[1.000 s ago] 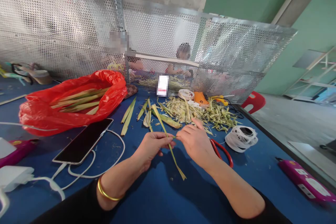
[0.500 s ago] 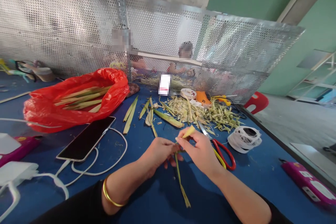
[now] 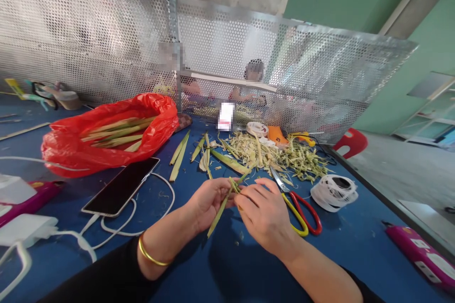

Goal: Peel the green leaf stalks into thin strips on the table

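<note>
Over the blue table, my left hand pinches a green leaf strip between its thumb and fingers. One end of the strip slants down across the palm, and folded parts cross at the fingertips. My right hand closes its curled fingers on the same strip from the other side, hiding some of it. Just right of that hand lie scissors with one red and one yellow handle, their blades pointing away. Beyond the hands lie loose leaf pieces and a heap of pale leaf scraps.
On the left are a red plastic bag of long leaves and a phone with a white cable. A white roll and a purple power strip lie right. A perforated metal screen stands behind; people sit beyond it.
The strip's hanging end has swung from pointing straight down to slanting lower left across my left palm. My right hand has turned back-up, and the yellowish tip above it is out of sight.
</note>
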A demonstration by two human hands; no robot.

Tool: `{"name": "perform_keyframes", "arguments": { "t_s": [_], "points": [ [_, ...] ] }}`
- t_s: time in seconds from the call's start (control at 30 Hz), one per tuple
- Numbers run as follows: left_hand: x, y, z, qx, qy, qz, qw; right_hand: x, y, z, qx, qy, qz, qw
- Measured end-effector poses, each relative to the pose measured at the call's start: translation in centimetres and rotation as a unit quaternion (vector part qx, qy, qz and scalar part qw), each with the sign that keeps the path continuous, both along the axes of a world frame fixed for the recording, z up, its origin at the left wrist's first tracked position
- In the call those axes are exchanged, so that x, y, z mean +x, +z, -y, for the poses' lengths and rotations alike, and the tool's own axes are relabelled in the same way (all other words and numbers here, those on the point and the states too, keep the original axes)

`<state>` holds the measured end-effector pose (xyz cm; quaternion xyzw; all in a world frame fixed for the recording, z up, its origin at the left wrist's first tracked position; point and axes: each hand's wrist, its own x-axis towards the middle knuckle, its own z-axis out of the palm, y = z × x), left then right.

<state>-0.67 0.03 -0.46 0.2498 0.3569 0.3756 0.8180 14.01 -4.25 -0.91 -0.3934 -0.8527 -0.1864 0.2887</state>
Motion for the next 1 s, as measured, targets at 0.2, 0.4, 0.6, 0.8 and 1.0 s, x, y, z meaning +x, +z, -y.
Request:
{"name": "perform_keyframes", "arguments": {
  "t_s": [0.2, 0.4, 0.6, 0.8, 1.0],
  "points": [
    [-0.1, -0.1, 0.2, 0.05, -0.014, 0.019, 0.998, 0.0, 0.1, -0.2, -0.01, -0.011, -0.001, 1.0],
    [0.1, -0.2, 0.4, 0.064, 0.002, -0.003, 0.998, -0.4, 0.6, 0.4, -0.072, 0.052, 0.006, 0.996],
    [0.5, -0.3, 0.7, 0.053, 0.024, -0.049, 0.997, -1.2, -0.5, 0.0, -0.009, 0.042, 0.146, 0.988],
    [0.8, -0.5, 1.0, 0.073, -0.01, -0.06, 0.996, -1.2, -0.8, 0.0, 0.005, 0.047, 0.148, 0.988],
    [0.4, -0.6, 0.5, 0.135, -0.01, -0.093, 0.986, 0.0, -0.3, -0.5, -0.104, 0.005, -0.21, 0.972]
  ]
}}
